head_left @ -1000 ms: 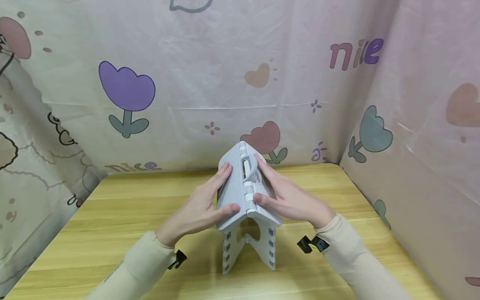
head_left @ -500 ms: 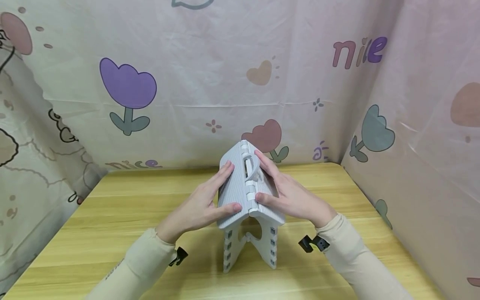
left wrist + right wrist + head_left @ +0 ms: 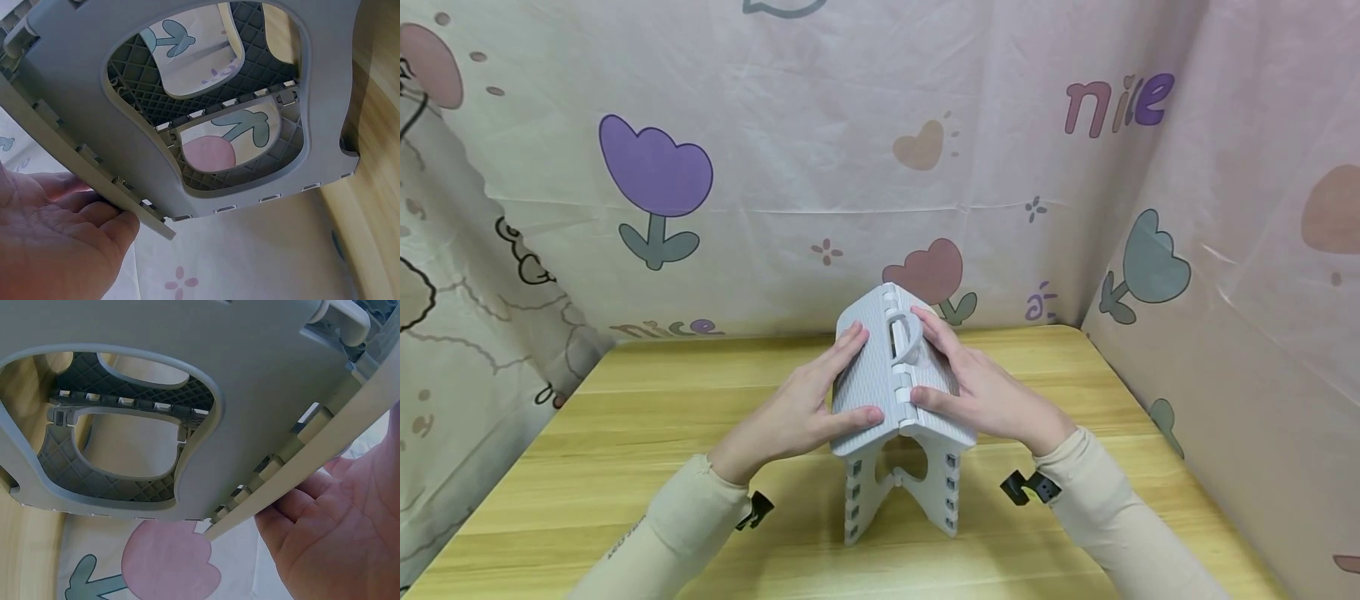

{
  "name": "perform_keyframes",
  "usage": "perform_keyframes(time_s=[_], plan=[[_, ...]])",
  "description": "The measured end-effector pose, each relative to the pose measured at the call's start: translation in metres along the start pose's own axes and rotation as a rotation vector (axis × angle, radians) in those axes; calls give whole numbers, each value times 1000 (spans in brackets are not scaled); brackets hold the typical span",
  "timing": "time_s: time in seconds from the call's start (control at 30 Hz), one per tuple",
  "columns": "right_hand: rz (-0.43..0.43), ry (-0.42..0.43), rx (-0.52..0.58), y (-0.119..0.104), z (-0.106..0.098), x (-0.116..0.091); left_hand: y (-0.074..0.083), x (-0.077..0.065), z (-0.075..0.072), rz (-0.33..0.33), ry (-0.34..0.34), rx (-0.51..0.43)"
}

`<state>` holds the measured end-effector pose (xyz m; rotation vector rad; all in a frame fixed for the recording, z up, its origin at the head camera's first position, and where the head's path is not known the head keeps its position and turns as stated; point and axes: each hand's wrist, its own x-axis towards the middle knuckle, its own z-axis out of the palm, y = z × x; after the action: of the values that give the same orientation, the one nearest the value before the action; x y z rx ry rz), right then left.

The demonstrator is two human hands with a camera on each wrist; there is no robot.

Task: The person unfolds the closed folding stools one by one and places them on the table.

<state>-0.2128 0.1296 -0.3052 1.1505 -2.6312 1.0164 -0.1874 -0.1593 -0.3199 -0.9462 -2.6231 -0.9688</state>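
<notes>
A pale grey plastic folding stool [image 3: 867, 375] stands on the table, partly unfolded, its two top halves sloping from a hinged ridge like a roof. A loop handle [image 3: 913, 343] sticks up at the ridge. My left hand [image 3: 805, 408] lies on the left top half, fingers extended and thumb near the ridge. On the right half rests my right hand [image 3: 981, 392], in much the same way. Both wrist views show the underside and leg panels [image 3: 150, 156], with large cut-outs and a ribbed inner face [image 3: 119, 490]. The front legs stand apart in a V.
The stool stands on a wood-grain table [image 3: 700, 392]. Behind and at both sides hangs a pale curtain [image 3: 790, 150] printed with flowers and words. A small black device [image 3: 1030, 487] sits at each wrist.
The stool's top halves have spread slightly apart and its legs stand a little wider. Both hands stay on the top, with the right one shifted slightly outward.
</notes>
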Motion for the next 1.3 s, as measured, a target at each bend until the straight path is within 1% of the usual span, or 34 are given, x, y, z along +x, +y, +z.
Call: perform_keyframes(time_s=[0.23, 0.4, 0.63, 0.7, 0.93, 1.13, 1.3], plan=[[46, -11, -37, -1, -1, 0, 2, 1, -2, -17, -11, 16], [82, -37, -108, -3, -1, -1, 3, 2, -4, -45, -37, 23], [129, -57, -148, -5, -1, -4, 6, 3, -7, -45, -47, 51], [136, -61, -161, -6, -2, -4, 6, 4, -8, -58, -55, 56], [146, -67, -173, -5, -3, -4, 8, 5, -8, -97, -84, 59], [162, -76, -177, -5, -4, -3, 10, 6, -10, -108, -84, 71], [178, -79, -183, -7, -4, -2, 11, 7, -11, -104, -74, 93]])
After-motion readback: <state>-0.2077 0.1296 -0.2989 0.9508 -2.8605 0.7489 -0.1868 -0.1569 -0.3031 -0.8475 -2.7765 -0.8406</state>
